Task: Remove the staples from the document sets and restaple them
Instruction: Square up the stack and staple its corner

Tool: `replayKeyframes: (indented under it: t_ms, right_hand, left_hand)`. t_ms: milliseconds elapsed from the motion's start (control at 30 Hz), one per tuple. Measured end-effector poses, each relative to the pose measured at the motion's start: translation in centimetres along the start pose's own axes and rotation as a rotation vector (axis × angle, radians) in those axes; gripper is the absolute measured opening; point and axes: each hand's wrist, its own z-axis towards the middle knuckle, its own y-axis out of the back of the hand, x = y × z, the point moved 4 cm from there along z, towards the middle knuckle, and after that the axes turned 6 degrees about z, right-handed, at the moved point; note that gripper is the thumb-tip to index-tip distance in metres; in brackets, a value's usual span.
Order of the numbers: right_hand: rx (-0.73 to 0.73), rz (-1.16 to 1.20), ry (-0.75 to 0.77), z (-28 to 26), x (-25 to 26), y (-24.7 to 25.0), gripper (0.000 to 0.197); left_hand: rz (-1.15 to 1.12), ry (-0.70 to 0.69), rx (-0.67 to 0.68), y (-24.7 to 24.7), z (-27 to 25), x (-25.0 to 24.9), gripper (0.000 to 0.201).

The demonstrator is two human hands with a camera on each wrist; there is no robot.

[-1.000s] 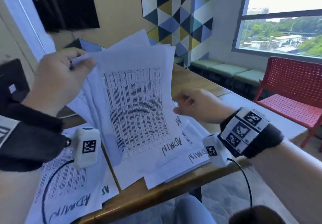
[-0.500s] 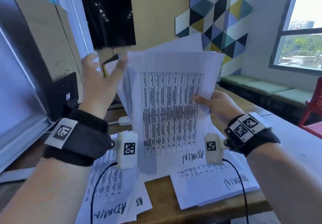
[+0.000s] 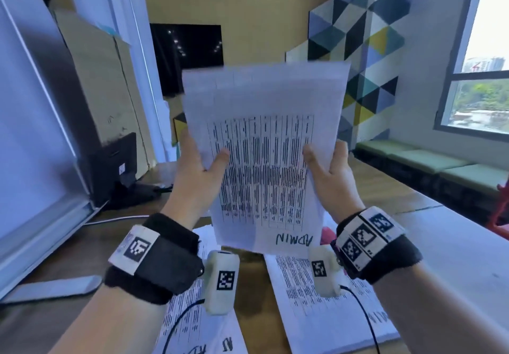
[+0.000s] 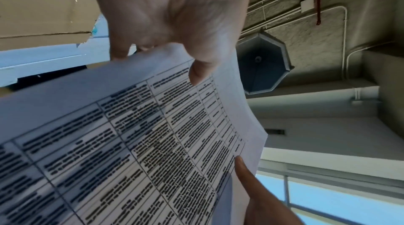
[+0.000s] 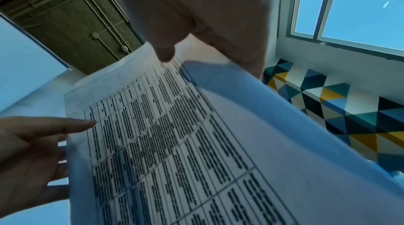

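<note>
Both hands, the left hand (image 3: pixel 197 171) and the right hand (image 3: pixel 334 173), are holding the document set (image 3: pixel 264 144) upright above the worktop (image 3: pixel 249 295), thumbs and fingers pinching its side edges, and the light, floppy sheets are probably needing that two-sided grip to avoid fanning.

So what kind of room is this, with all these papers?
Most likely an office or meeting room. Both hands hold up a printed table sheet marked ADMIN, more such papers lie on the wooden table, a dark screen hangs on the far wall, and a cushioned bench sits under the window.
</note>
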Motion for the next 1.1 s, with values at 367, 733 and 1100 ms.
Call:
replayKeyframes:
  t_ms: [367, 733, 1100]
  right_hand:
    - [0.027, -0.085, -0.119, -0.9, -2.4, -1.4, 0.028]
    - [0.127, -0.184, -0.14, -0.8, -2.6, -1.5, 0.028]
    - [0.625, -0.923, -0.4, 2.2, -8.9, 1.1, 0.05]
  left_hand:
    - [0.071, 0.165, -0.033, -2.2, -1.1, 4.4, 0.014]
    - [0.054, 0.276, 0.017, -4.0, -1.6, 6.4, 0.013]
    - [0.18, 0.129, -0.15, -0.2, 2.5, 5.5, 0.035]
